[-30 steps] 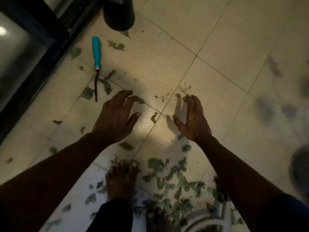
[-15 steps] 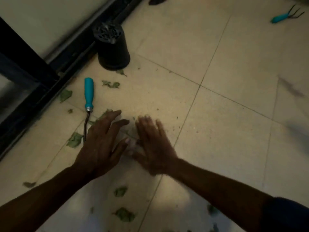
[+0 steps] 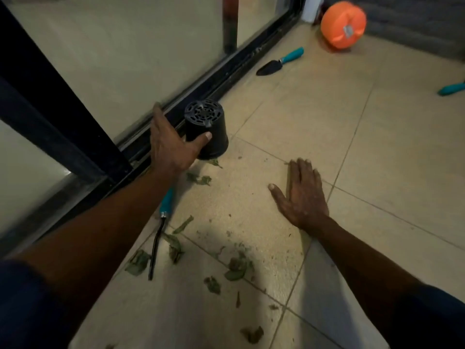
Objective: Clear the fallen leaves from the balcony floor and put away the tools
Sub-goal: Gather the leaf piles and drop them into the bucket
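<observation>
As three tools [image 3: 166,203] [image 3: 279,62] [image 3: 451,88] lie, left hand [image 3: 170,145] holds pot [image 3: 205,120].

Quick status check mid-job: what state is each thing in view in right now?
left hand: grips the black pot
black pot: upside down, drain holes up
right hand: flat on the floor, fingers straight
teal-handled tool: lying on the floor, partly under the left forearm
trowel: lying by the door track
leaves: scattered on the floor, uncollected
orange container: appears on its side

The left hand [image 3: 171,147] is masking the black pot's [image 3: 210,122] side, its forearm is covering a teal handle [image 3: 166,204], and the picture's edge is cropping another tool [image 3: 451,88].
</observation>
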`<state>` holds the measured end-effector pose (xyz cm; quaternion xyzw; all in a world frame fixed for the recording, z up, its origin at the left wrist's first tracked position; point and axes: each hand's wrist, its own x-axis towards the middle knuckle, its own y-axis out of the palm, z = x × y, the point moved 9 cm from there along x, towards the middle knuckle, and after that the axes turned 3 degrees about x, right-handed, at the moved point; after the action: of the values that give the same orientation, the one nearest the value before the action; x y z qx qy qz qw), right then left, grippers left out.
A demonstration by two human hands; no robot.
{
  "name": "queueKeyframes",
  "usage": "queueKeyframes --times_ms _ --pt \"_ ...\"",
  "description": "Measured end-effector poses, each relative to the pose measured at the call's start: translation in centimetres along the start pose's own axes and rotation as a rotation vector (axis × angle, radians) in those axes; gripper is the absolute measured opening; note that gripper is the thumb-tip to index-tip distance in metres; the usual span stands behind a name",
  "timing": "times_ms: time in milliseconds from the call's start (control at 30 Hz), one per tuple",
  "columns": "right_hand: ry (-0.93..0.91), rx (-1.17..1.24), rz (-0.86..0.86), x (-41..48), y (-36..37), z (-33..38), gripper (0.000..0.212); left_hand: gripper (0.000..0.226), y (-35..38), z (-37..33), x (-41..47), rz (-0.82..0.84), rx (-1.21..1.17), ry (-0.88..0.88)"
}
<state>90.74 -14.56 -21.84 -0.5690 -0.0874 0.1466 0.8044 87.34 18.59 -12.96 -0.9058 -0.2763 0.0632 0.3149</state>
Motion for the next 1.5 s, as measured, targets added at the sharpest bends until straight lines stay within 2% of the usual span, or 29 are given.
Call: queueKeyframes --times_ms 267,433,533,700,833,900,1000,1067,1100,1167,1200,1267,1400,1467,1500 --pt "-0.024 -0.074 0.004 0.0 0.8 -0.2 0.096 0.150 3.0 0.7 3.0 0.097 -0.062 -0.034" --pt "-0.023 -0.083 0.010 0.3 0.7 -0.1 0.096 0.132 4.0 -2.0 3.5 0.027 0.044 0.123" --pt "-0.023 -0.079 0.006 0.4 0.6 0.0 0.095 0.128 4.7 -5.1 4.2 -0.029 0.018 0.237" --pt "-0.010 -0.083 0.006 0.6 0.5 -0.1 0.096 0.132 9.6 -8.7 7.3 0.097 0.063 0.237" --pt "-0.006 -0.084 0.012 0.6 0.6 -0.2 0.096 0.131 12.6 -8.9 8.4 0.221 0.142 0.230" --pt "-0.010 -0.078 0.013 0.7 0.6 -0.5 0.096 0.127 13.0 -8.2 8.1 0.281 0.109 0.224" --pt "-0.005 -0.086 0.023 0.8 0.7 -0.5 0.097 0.109 11.6 -6.3 7.3 0.273 0.086 0.243" --pt "0.000 -0.096 0.015 0.9 0.7 -0.4 0.098 0.101 11.0 -3.7 6.9 0.339 0.214 0.242" --pt "0.003 -0.097 0.015 0.9 0.7 -0.5 0.098 0.099 11.1 -2.1 6.4 0.397 0.359 0.247" --pt "0.005 -0.092 0.016 0.9 0.5 -0.4 0.098 0.097 11.3 0.2 4.6 0.500 0.635 0.310" --pt "0.008 -0.092 0.018 0.8 0.5 -0.4 0.098 0.097 11.6 0.9 3.4 0.540 0.688 0.355" --pt "0.007 -0.088 0.020 0.7 0.4 -0.3 0.098 0.097 12.2 1.3 0.4 0.611 0.692 0.476" --pt "-0.003 -0.062 0.014 0.8 0.2 -0.2 0.098 0.095 12.1 0.3 -7.1 0.778 0.578 0.828" --pt "-0.003 -0.050 0.021 0.9 0.1 -0.2 0.099 0.092 11.8 -0.6 -7.2 0.735 0.556 0.878" --pt "-0.002 -0.042 0.026 0.8 0.2 -0.2 0.098 0.090 11.9 -0.8 -6.1 0.690 0.594 0.844"
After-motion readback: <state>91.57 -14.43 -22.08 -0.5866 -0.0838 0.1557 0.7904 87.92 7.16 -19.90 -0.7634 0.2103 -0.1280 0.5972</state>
